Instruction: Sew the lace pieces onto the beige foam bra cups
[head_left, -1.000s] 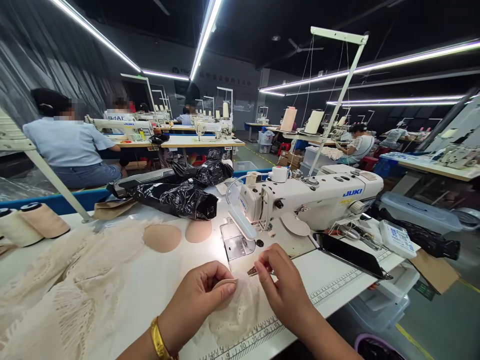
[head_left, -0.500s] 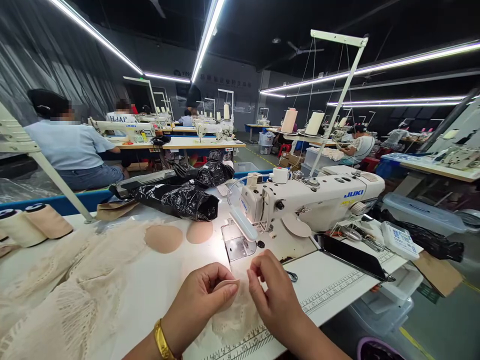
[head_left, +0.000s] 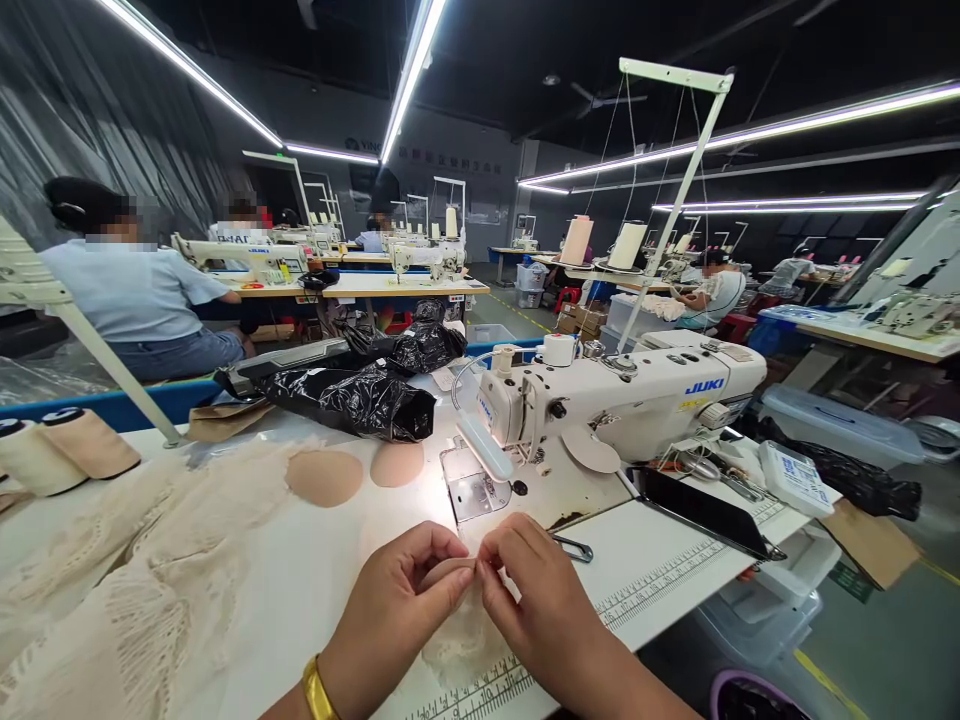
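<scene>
Between the thumb and fingers of my left hand [head_left: 397, 605] is the edge of a thin beige pad [head_left: 448, 570]. My right hand [head_left: 536, 590] is pinched at the pad's right end, its fingertips touching those of the left. Sheer cream lace fabric [head_left: 466, 640] lies on the table below both hands. Two more rounded beige pads, a nearer pad [head_left: 325, 477] and a farther pad [head_left: 397, 464], lie flat to the left of the needle plate [head_left: 477, 494]. A metal tool with a looped end [head_left: 576, 548] sits just beyond my right hand, partly covered.
A white sewing machine [head_left: 630, 400] stands ahead, its lamp lit. Lace garments [head_left: 142, 570] spread over the left side, near thread cones [head_left: 86, 443]. Black plastic bags [head_left: 352, 400] lie behind. A black tablet-like device [head_left: 705, 510] rests at right. Co-workers sit at other machines.
My right hand has moved left and its fingertips now meet the pad's edge beside my left fingers. More of the looped metal tool shows. The view has shifted slightly.
</scene>
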